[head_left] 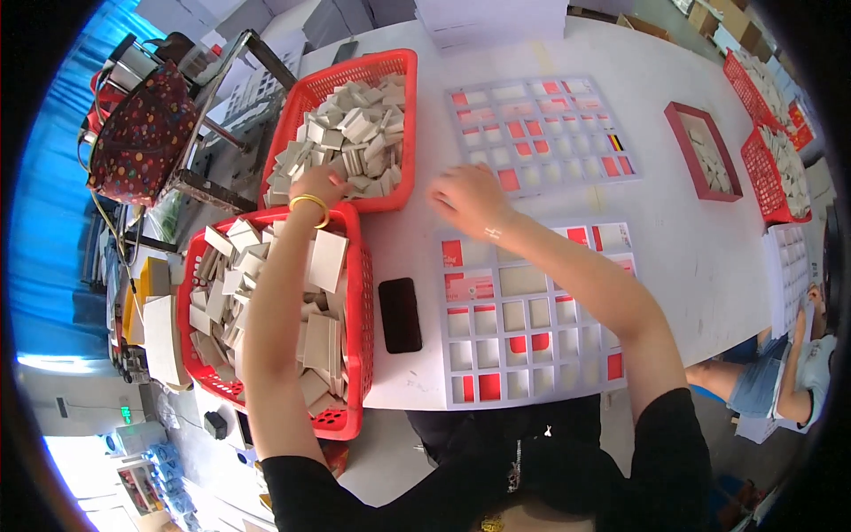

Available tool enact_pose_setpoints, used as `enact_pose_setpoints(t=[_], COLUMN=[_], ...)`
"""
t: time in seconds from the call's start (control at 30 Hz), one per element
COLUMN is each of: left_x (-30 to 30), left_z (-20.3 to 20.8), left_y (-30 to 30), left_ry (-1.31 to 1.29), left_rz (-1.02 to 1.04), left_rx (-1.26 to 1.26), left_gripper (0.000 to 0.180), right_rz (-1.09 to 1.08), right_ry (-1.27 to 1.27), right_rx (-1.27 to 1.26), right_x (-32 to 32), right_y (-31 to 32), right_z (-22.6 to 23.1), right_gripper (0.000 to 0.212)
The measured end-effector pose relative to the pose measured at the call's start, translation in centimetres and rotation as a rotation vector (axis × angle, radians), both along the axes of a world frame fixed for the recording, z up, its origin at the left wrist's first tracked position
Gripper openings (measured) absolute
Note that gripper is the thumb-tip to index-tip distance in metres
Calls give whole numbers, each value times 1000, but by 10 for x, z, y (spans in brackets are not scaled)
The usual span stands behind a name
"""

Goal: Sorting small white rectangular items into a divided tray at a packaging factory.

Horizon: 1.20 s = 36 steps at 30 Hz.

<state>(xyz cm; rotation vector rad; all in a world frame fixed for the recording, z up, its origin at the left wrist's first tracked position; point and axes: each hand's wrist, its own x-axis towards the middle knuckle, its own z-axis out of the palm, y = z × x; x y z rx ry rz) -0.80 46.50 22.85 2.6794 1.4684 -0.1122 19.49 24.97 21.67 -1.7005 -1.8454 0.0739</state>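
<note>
My left hand (321,184), with a yellow bangle at its wrist, reaches into the far red basket (409,115) among loose white blocks (355,124). Its fingers are bent down at the blocks; what they hold is hidden. My right hand (472,197) hovers over the table between two white compartment trays. Its fingers are curled together, and I cannot make out anything in them. The near tray (450,332) has pale and red-printed compartments of several sizes. Beyond my right hand lies the far tray (456,129), similarly divided.
A second red basket (359,310) of larger white blocks stands under my left forearm. Right of it lies a black phone (400,316). A dark red box (678,142) and more red baskets (764,173) are at the right, near another person (789,372). A metal rack (208,186) stands left.
</note>
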Motion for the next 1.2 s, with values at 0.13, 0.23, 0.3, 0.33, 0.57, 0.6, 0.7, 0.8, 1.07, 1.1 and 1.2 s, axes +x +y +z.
enact_pose_setpoints(t=[0.13, 0.23, 0.3, 0.33, 0.57, 0.6, 0.7, 0.8, 1.07, 1.1, 1.2], left_x=[33, 48, 50, 50, 47, 47, 47, 44, 33, 38, 47], left_z=[-23, -26, -28, -29, -26, -26, -18, 0, 23, 22, 1], left_y=[-7, -8, -11, -13, -25, -25, -31, -45, -91, -112, -162], left_ry=[-238, -89, -103, -116, -170, -228, -181, -322, -924, -979, -858], left_rz=[-335, -381, -336, -290, -116, -121, -111, -112, -210, -231, -294], left_rx=[-115, -215, -182, -148, 3, 47, 46, 113, 34, -58, -478], left_gripper=[31, 31, 29, 26, 14, 14, 22, 26, 19, 21, 18], right_rz=[-68, -231, -352, -356, -410, -415, -359, -290, -280, -293, -303], right_ry=[-14, -257, -310, -310, 52, 144, 219, 489, 1176, 1197, 1156], right_rx=[-92, -468, -341, -346, -359, -325, -167, 39, 79, 32, -123], right_x=[-26, -41, -45, -45, -37, -35, -30, -24, 15, 22, 38], right_y=[89, 113, 121, 125, 120, 121, 115, 112, 4, -22, -99], right_z=[-7, -8, -23, -28, -27, -28, -33, -41, -29, -35, -50], right_gripper=[13, 22, 20, 20, 16, 16, 18, 20, 21, 23, 25])
